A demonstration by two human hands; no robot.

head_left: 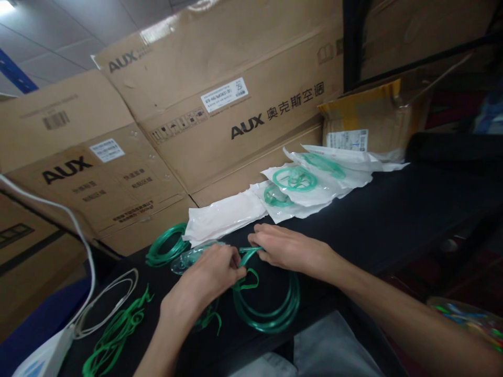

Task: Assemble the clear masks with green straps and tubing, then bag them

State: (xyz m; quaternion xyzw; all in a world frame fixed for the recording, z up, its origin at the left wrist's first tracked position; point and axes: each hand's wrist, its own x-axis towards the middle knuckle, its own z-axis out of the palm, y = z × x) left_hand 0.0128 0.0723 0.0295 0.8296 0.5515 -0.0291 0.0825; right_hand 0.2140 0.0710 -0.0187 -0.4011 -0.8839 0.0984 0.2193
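A coil of translucent green tubing hangs in loops in front of me, its lower part near the table's front edge. My left hand is closed on the upper left of the coil, thumb and fingers pinched together. Opposite it, my right hand pinches a tubing end at the top of the coil. A thin green elastic strap loops out just below my left fingers. Behind my left hand lies a clear plastic piece, seemingly a mask, partly hidden. Another green tubing coil rests farther back.
White-backed packets with green tubing inside line the back of the black table, beside a plain white packet. Loose green straps, a white cable and a white device sit left. Large cardboard boxes stand behind.
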